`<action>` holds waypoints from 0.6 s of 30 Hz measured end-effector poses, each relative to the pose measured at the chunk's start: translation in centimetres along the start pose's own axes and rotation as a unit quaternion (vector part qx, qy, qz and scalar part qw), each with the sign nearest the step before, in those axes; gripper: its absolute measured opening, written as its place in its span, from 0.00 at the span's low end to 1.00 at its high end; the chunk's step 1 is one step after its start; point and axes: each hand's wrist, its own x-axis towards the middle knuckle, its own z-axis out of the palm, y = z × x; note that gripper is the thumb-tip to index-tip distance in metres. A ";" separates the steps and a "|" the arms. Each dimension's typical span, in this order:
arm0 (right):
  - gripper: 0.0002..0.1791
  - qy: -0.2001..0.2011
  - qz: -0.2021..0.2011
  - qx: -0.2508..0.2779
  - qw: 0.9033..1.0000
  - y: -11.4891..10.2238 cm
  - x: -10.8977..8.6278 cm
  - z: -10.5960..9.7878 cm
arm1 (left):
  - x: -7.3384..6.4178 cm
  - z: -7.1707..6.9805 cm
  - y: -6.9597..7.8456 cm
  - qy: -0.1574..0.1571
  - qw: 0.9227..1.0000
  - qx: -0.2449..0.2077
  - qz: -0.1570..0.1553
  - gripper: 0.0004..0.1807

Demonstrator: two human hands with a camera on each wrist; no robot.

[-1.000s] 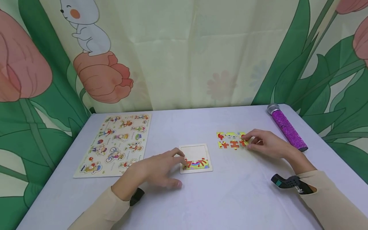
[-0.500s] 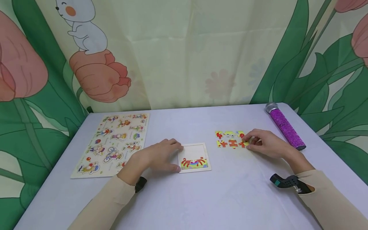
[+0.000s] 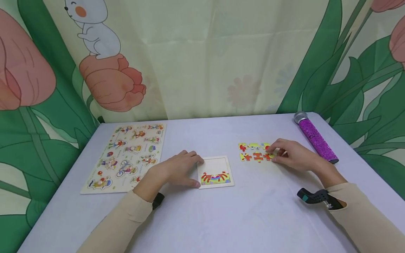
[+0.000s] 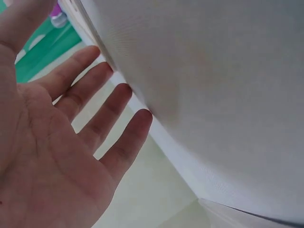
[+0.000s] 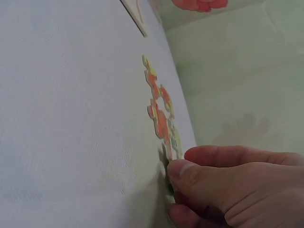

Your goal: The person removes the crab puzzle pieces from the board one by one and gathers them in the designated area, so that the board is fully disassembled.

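A small square puzzle tray (image 3: 232, 172) lies mid-table, with joined red and yellow jigsaw pieces (image 3: 216, 179) along its near side and bare backing above them. At its left rim rests my left hand (image 3: 177, 171), fingertips near the upper corner and thumb at the lower one. The left wrist view shows that hand's palm and spread fingers (image 4: 118, 135). To the tray's right lie two rows of loose jigsaw pieces (image 3: 257, 157). My right hand (image 3: 295, 155) pinches a puzzle piece (image 3: 268, 156) at their right end; its thumb (image 5: 183, 170) partly hides the piece in the right wrist view.
A large board with cartoon figure pieces (image 3: 126, 154) lies at the left of the table. At the back right is a glittery purple microphone (image 3: 316, 137). Behind the white-covered table (image 3: 253, 218) hangs a printed curtain (image 3: 196, 70).
My left hand has drawn back from the pieces in the tray to its left rim. My right hand has stayed almost still at the right end of the loose pieces.
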 end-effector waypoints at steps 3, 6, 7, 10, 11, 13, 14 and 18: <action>0.16 -0.002 -0.008 -0.009 1.000 -0.6 0.2 -0.2 | -0.1 0.1 0.0 0.001 1.000 -0.009 0.004 0.40; 0.16 -0.007 -0.009 -0.014 1.000 -1.0 0.2 -0.2 | -0.2 -0.1 0.0 -0.003 1.000 -0.014 0.003 0.40; 0.16 -0.008 -0.007 -0.017 1.000 -1.1 0.2 -0.2 | -0.2 -0.1 0.0 -0.004 1.000 -0.016 0.002 0.40; 0.16 -0.014 -0.001 -0.019 1.000 -1.1 0.1 -0.2 | -0.3 -0.2 0.0 -0.007 1.000 -0.019 0.000 0.41; 0.16 -0.015 0.001 -0.017 1.000 -1.1 0.1 -0.2 | -0.3 -0.2 0.0 -0.008 1.000 -0.019 -0.001 0.41; 0.16 -0.018 0.005 -0.014 1.000 -0.9 0.1 -0.2 | -0.3 -0.1 0.0 -0.009 1.000 -0.021 0.000 0.41; 0.16 -0.019 0.006 -0.012 1.000 -0.8 0.0 -0.2 | -0.3 -0.1 0.0 -0.009 1.000 -0.023 0.000 0.41; 0.17 -0.020 0.008 -0.012 1.000 -0.4 -0.1 -0.2 | -0.3 -0.1 0.0 -0.009 1.000 -0.025 0.001 0.41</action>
